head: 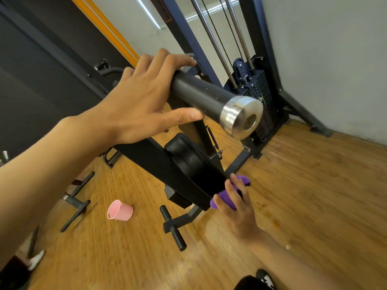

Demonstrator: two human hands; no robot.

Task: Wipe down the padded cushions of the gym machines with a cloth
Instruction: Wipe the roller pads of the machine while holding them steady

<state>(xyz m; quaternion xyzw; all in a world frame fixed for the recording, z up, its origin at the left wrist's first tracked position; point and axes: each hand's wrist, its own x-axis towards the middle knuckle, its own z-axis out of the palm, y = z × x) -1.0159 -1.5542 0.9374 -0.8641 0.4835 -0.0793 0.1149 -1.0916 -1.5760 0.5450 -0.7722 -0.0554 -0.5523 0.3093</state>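
Note:
My left hand (142, 99) grips the black roller bar (201, 95) of a gym machine, near its left end; the bar ends in a silver metal cap (243, 118). Below it sits a black padded cushion (188, 162) on the machine's black frame. My right hand (236, 208) holds a purple cloth (226, 197) pressed against the lower end of the black pad and frame. The cloth is partly hidden under my fingers.
A pink plastic cup (120, 210) lies on its side on the wooden floor (303, 195). Black foot pegs (172, 229) stick out low on the frame. A weight stack (261, 101) with steel guide rods stands by the white wall. My shoe (265, 278) shows at the bottom.

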